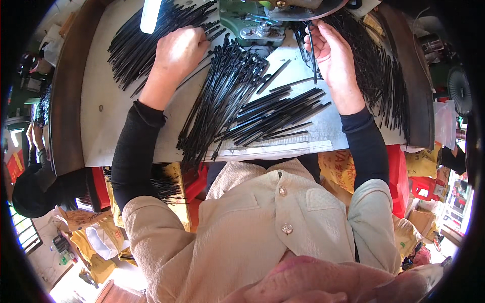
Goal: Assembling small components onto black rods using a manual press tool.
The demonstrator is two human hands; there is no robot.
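Held strip: one thin black strip point(312, 58) hangs at the fingertips of the right hand point(331, 50); its upper end is close beneath the curved dark part of the machine point(242, 17), its lower end points down toward the table point(98, 136).
Left pile: a thick heap of black strips point(134, 55) lies just beside the left hand point(179, 53), mostly on its outer side and partly beyond it.
Middle pile: a long bundle with knobbly upper ends point(217, 101) lies between the two forearms, its lower ends reaching past the table's front edge.
Loose strips: a smaller slanting group point(283, 116) rests to the right of that bundle, nearer the body than the right hand.
Right pile: another dark heap point(386, 81) spreads outward from the right wrist to the side board.
Edges: brown boards border the table at left point(68, 96) and right point(419, 76); a pale strip runs along the front.
Room: bare tabletop shows left of the left forearm and in a narrow gap between the loose strips and right wrist.
Right grip: thumb and fingers pinch the strip, palm partly turned up.
Left grip: fingers curl into a loose fist, knuckles up; I cannot tell whether anything is inside.
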